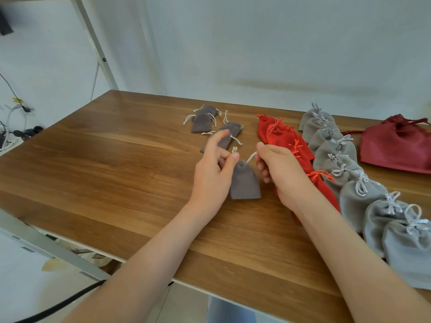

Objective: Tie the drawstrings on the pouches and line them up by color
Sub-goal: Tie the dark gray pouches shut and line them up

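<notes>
A small taupe-grey pouch (245, 183) lies on the wooden table (112, 164) between my hands, its neck gathered. My left hand (213, 176) pinches its left white drawstring end near the thumb tip. My right hand (279, 173) grips the right white drawstring, pulled taut away from the neck. Behind them lie several loose taupe pouches (203, 122) with untied white strings. To the right runs a row of red pouches (283, 139) with tied strings, partly hidden by my right hand, then a row of light grey pouches (335, 151) with tied bows.
A large dark red drawstring bag (396, 145) lies at the far right by the wall. A white metal frame post (98, 50) rises behind the table's left corner. Cables (16, 127) hang at far left. The table's front edge runs diagonally below my forearms.
</notes>
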A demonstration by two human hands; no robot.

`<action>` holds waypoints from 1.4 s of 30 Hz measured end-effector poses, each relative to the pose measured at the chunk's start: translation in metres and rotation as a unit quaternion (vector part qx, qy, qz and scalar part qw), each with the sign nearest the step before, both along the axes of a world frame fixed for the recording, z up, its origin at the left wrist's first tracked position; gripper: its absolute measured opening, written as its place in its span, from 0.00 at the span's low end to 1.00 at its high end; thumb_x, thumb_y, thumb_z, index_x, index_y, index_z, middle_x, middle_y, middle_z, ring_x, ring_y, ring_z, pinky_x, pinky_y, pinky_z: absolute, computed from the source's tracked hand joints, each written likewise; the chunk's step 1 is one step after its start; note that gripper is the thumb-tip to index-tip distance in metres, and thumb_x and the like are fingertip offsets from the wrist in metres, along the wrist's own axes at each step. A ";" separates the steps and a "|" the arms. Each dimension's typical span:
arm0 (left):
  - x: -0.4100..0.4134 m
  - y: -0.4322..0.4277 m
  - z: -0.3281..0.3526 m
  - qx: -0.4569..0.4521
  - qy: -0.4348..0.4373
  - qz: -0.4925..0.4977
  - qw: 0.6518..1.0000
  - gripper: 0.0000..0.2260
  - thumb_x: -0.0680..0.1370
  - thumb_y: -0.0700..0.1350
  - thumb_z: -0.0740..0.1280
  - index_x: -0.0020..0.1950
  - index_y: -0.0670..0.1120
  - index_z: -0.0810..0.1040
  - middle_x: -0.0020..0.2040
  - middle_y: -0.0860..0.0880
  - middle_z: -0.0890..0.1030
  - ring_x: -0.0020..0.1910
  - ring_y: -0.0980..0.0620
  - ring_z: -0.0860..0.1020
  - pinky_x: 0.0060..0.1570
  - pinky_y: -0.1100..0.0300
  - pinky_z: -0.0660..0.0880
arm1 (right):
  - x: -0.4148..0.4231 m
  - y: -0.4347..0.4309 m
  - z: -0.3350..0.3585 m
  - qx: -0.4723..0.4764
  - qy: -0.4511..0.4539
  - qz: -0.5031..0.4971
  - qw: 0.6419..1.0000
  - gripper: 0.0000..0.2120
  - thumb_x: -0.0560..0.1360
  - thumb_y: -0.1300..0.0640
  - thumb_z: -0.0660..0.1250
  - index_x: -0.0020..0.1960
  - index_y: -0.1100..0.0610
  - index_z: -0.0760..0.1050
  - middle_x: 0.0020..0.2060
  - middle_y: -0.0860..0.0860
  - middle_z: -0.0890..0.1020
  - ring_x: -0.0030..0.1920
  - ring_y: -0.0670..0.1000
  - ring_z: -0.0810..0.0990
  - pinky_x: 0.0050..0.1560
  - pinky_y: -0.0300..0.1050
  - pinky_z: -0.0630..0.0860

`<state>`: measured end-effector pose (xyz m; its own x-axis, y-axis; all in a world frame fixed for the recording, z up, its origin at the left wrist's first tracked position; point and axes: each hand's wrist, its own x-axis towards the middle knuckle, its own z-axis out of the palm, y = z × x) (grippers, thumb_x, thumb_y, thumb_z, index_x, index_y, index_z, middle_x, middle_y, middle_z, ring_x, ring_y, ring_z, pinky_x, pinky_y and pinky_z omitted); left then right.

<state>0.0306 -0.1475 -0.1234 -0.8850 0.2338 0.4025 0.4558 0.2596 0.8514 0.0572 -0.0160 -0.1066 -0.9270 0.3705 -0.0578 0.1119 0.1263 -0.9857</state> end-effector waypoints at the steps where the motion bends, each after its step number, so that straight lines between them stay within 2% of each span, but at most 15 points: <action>1: 0.001 0.000 0.001 0.006 -0.005 -0.002 1.000 0.16 0.78 0.40 0.66 0.63 0.51 0.69 0.36 0.52 0.78 0.37 0.60 0.76 0.42 0.73 0.69 | 0.001 -0.001 0.001 -0.038 -0.004 0.017 0.999 0.17 0.81 0.55 0.57 0.35 0.56 0.71 0.27 0.49 0.70 0.28 0.46 0.66 0.30 0.40 0.63; 4: 0.001 0.001 0.002 0.003 -0.029 -0.002 1.000 0.09 0.77 0.41 0.67 0.52 0.49 0.70 0.36 0.51 0.79 0.37 0.58 0.76 0.38 0.69 0.70 | 0.003 -0.001 0.000 -0.065 0.006 0.061 0.996 0.13 0.80 0.59 0.58 0.38 0.56 0.75 0.31 0.49 0.73 0.33 0.47 0.69 0.35 0.40 0.66; 7: -0.001 0.001 0.000 -0.008 -0.043 -0.005 0.999 0.05 0.77 0.43 0.67 0.46 0.53 0.74 0.39 0.55 0.79 0.40 0.61 0.77 0.39 0.72 0.70 | 0.006 -0.001 -0.001 -0.022 0.031 0.079 0.996 0.10 0.79 0.60 0.61 0.42 0.54 0.78 0.38 0.51 0.77 0.41 0.49 0.73 0.43 0.43 0.69; 11: -0.003 0.000 -0.002 0.022 -0.059 0.006 0.998 0.04 0.77 0.43 0.67 0.46 0.51 0.80 0.41 0.55 0.82 0.43 0.60 0.78 0.41 0.73 0.70 | 0.008 -0.005 -0.003 0.103 0.093 0.078 0.987 0.08 0.77 0.65 0.62 0.46 0.54 0.77 0.40 0.47 0.78 0.41 0.40 0.75 0.44 0.35 0.71; 15: -0.004 0.000 -0.003 0.023 -0.054 0.005 0.998 0.05 0.78 0.42 0.66 0.48 0.49 0.82 0.42 0.57 0.82 0.43 0.63 0.78 0.42 0.73 0.69 | 0.005 -0.003 -0.006 0.191 0.126 0.063 0.971 0.08 0.75 0.67 0.64 0.47 0.56 0.78 0.42 0.50 0.81 0.46 0.46 0.79 0.50 0.44 0.74; 18: -0.004 0.000 -0.003 0.016 -0.046 0.007 0.999 0.05 0.78 0.42 0.66 0.48 0.49 0.82 0.42 0.58 0.82 0.43 0.64 0.77 0.42 0.74 0.69 | 0.004 -0.005 -0.008 0.220 0.139 0.055 0.964 0.07 0.74 0.66 0.66 0.47 0.56 0.78 0.41 0.48 0.82 0.45 0.44 0.79 0.48 0.39 0.73; 22: -0.004 0.000 -0.003 -0.017 -0.009 0.002 1.000 0.07 0.78 0.41 0.65 0.50 0.47 0.82 0.42 0.60 0.80 0.44 0.67 0.76 0.44 0.76 0.68 | 0.005 -0.005 -0.008 0.224 0.147 0.043 0.962 0.06 0.74 0.64 0.68 0.47 0.54 0.77 0.39 0.45 0.83 0.43 0.38 0.79 0.42 0.26 0.70; 28: -0.003 0.000 -0.004 -0.062 0.023 -0.028 0.997 0.07 0.79 0.42 0.64 0.53 0.47 0.81 0.48 0.55 0.81 0.49 0.61 0.76 0.49 0.73 0.69 | 0.007 -0.003 -0.007 0.232 0.139 0.019 0.963 0.06 0.74 0.62 0.68 0.49 0.54 0.76 0.37 0.42 0.82 0.43 0.35 0.77 0.43 0.24 0.68; 31: -0.002 0.001 -0.004 -0.064 0.019 -0.020 0.998 0.03 0.76 0.44 0.68 0.49 0.49 0.80 0.43 0.57 0.81 0.45 0.63 0.77 0.45 0.75 0.69 | 0.008 -0.004 -0.008 0.256 0.139 0.037 0.956 0.08 0.74 0.66 0.66 0.50 0.55 0.75 0.38 0.41 0.81 0.42 0.31 0.77 0.44 0.23 0.68; 34: -0.002 0.001 -0.004 -0.047 0.023 -0.005 0.999 0.01 0.77 0.42 0.68 0.46 0.48 0.78 0.37 0.59 0.79 0.42 0.66 0.76 0.43 0.76 0.68 | 0.007 -0.006 -0.009 0.276 0.137 0.059 0.949 0.08 0.75 0.65 0.66 0.51 0.56 0.75 0.38 0.40 0.80 0.41 0.28 0.75 0.44 0.22 0.67; 39: -0.002 0.000 -0.004 -0.041 0.062 0.001 0.997 0.03 0.78 0.41 0.66 0.48 0.46 0.79 0.41 0.56 0.81 0.44 0.61 0.77 0.44 0.72 0.71 | 0.004 -0.006 -0.010 0.253 0.148 0.028 0.956 0.07 0.74 0.66 0.66 0.48 0.56 0.78 0.39 0.45 0.82 0.42 0.32 0.77 0.45 0.24 0.68; 42: -0.002 0.000 -0.005 -0.033 0.077 0.015 0.996 0.03 0.78 0.41 0.66 0.48 0.46 0.79 0.42 0.55 0.81 0.44 0.59 0.77 0.45 0.67 0.72 | 0.004 -0.008 -0.008 0.222 0.142 0.019 0.964 0.08 0.76 0.65 0.64 0.48 0.56 0.81 0.41 0.43 0.82 0.43 0.34 0.76 0.45 0.26 0.69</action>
